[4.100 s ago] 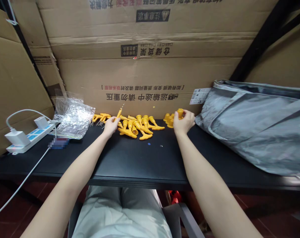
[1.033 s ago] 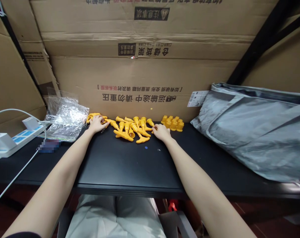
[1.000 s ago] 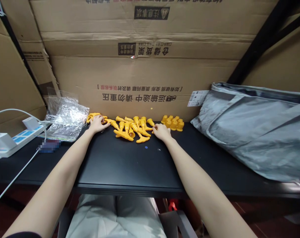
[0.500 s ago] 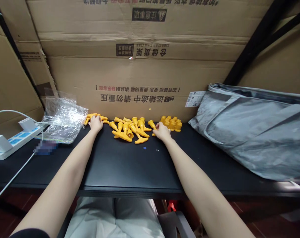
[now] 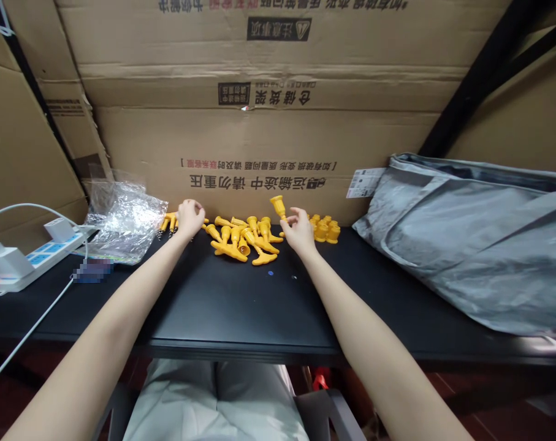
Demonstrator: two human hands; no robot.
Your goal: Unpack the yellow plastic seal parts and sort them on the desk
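My right hand [image 5: 298, 233] is closed on a yellow corkscrew [image 5: 278, 207], held upright with its flared sleeve on top and its handle end in my fingers. My left hand [image 5: 189, 217] is raised slightly above a group of yellow T-shaped handles with metal spirals [image 5: 169, 220] at the back left. Its fingers are curled together, and what they hold is hidden. Between my hands lies a pile of yellow corkscrews [image 5: 234, 242], their sleeves and handles pointing various ways. Several yellow sleeves [image 5: 321, 230] stand grouped just beyond my right hand.
Clear plastic bags [image 5: 125, 220] lie at the left, by a white power strip [image 5: 34, 260] with chargers and cables. A large grey bag [image 5: 466, 245] takes up the right side. Cardboard [image 5: 259, 135] walls the back of the black table [image 5: 241, 306].
My right hand has lifted the corkscrew off the table and tipped it more upright. My left hand has risen and shifted slightly right from the T-shaped handles.
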